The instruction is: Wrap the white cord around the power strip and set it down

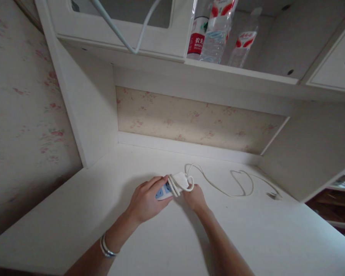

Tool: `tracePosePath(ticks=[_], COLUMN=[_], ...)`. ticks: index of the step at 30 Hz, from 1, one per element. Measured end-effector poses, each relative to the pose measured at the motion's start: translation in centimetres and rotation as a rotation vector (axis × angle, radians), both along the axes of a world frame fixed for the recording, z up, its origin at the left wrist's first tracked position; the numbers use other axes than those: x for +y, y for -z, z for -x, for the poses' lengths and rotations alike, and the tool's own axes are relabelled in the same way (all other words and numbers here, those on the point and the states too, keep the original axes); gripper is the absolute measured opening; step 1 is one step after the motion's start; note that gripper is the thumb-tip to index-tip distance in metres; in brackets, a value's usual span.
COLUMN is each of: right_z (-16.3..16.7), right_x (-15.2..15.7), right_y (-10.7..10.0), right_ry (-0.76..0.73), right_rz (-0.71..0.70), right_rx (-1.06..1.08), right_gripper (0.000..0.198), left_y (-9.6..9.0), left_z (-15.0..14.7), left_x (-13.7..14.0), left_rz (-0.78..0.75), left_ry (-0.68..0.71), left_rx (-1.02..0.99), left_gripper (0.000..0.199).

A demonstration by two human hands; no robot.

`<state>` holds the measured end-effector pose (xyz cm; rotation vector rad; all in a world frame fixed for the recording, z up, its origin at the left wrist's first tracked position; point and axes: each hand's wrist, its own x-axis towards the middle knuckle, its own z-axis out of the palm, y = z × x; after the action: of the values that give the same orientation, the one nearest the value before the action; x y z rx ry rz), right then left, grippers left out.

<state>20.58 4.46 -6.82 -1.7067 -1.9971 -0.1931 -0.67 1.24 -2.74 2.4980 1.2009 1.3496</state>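
A white power strip with blue socket faces point(162, 191) is held above the desk in my left hand point(146, 200), thumb and fingers closed around its near end. Several turns of white cord point(174, 185) wrap the strip's other end. My right hand point(196, 197) is closed beside that end, at a loop of the cord; its fingertips are partly hidden behind the strip. From there the loose cord snakes right across the desk to a plug point(273, 196) lying near the right side panel.
The white desktop point(161, 245) runs beneath a cabinet. Plastic bottles point(217, 34) stand on the open shelf above. A pale bent cable or tube point(136, 48) hangs before the upper left cabinet door. Side panels bound the desk left and right.
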Motion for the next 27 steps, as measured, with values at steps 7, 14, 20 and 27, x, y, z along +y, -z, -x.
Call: tracePosePath(ticks=[7,14,20,27], right_z=[2.2,3.2,2.6,1.3], right_x=[-2.2,-3.5,-3.6,-2.8], right_y=[-1.4,-2.1,-2.6,-2.8], right_ry=[-0.124,-0.383,-0.492,-0.374], right_rz=[-0.194,-0.508,-0.587,-0.293], right_rx=[-0.114,-0.220,-0.171,0.040], right_gripper=[0.040,0.032,0.034,0.045], left_y=[0.4,1.6,2.1,1.6], left_z=[0.8,0.0,-1.2,-1.4], left_x=[1.0,1.0,0.1,-0.8], left_rz=[0.004,0.068,0.054,0.005], left_ry=[-0.321,-0.339,-0.021,0.293], left_rx=[0.109,0.423,0.592,0.631], left_gripper=[0.053,0.055,0.038,0.035])
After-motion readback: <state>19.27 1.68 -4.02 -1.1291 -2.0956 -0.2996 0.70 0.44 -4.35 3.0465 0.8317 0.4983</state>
